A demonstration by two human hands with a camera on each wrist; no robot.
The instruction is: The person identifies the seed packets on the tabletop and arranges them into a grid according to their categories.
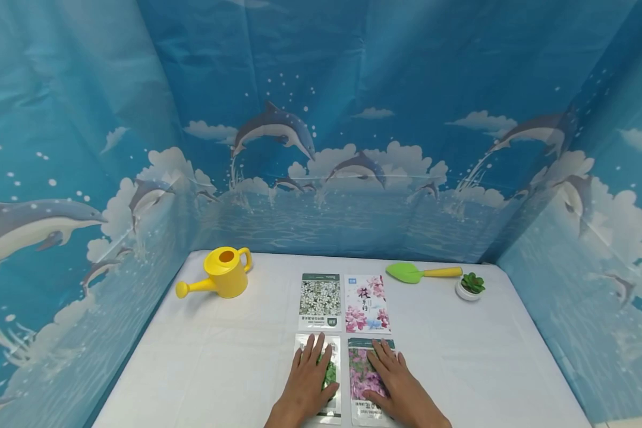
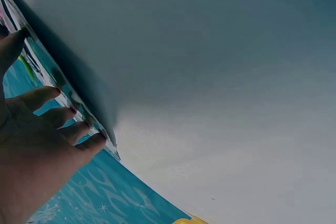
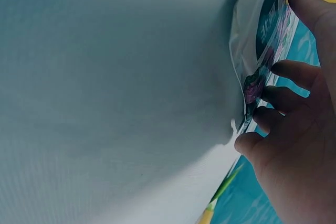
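Note:
My left hand (image 1: pixel 307 380) rests with spread fingers on a seed packet (image 1: pixel 330 373) with green leaves printed on it. Beside it, my right hand (image 1: pixel 398 383) lies likewise on a packet with pink flowers (image 1: pixel 359 371). Both wrist views show the fingertips touching the packets, with the left hand (image 2: pixel 47 129) and right hand (image 3: pixel 289 114) seen from the side. Just beyond the hands lie two more packets, one with white flowers (image 1: pixel 320 299) and one with pink blossoms (image 1: pixel 368 303). The hands cover parts of the near packets.
A yellow watering can (image 1: pixel 229 276) stands at the back left of the white table (image 1: pixel 214 368). At the back right lie a green trowel with a yellow handle (image 1: pixel 406 273) and a small potted succulent (image 1: pixel 469 288). Dolphin-printed curtains (image 1: pixel 321 226) enclose the back and sides.

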